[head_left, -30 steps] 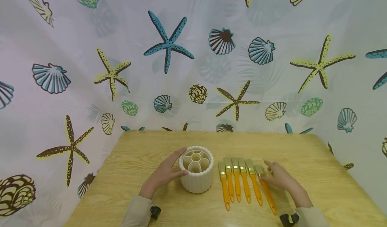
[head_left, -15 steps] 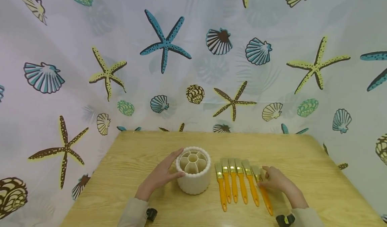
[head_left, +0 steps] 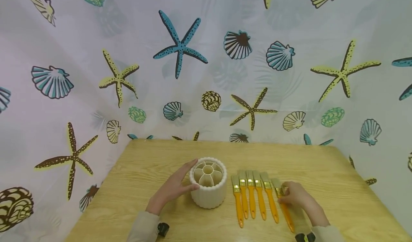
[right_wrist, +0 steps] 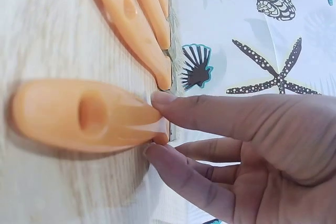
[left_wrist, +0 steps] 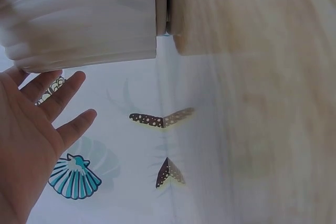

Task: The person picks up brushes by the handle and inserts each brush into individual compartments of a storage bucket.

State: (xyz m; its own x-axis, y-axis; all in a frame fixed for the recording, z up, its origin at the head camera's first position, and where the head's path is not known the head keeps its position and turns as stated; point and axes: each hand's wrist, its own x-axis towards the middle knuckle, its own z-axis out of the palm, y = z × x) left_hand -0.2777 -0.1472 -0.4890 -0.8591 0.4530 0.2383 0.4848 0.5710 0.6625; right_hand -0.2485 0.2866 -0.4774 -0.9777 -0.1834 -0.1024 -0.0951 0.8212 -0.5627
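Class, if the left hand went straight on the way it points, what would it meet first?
The pot, it seems: the left hand points at it and overlaps its edge in the head view. Whether the two touch is hard to tell.

A curtained booth — seashell cloth [head_left: 219, 81] behind and beside a table [head_left: 338, 188].

Pale beige sleeves [head_left: 143, 227]; small black left wrist camera [head_left: 163, 229]; black right wrist camera [head_left: 299, 238], yellow-green mark [head_left: 305, 237].
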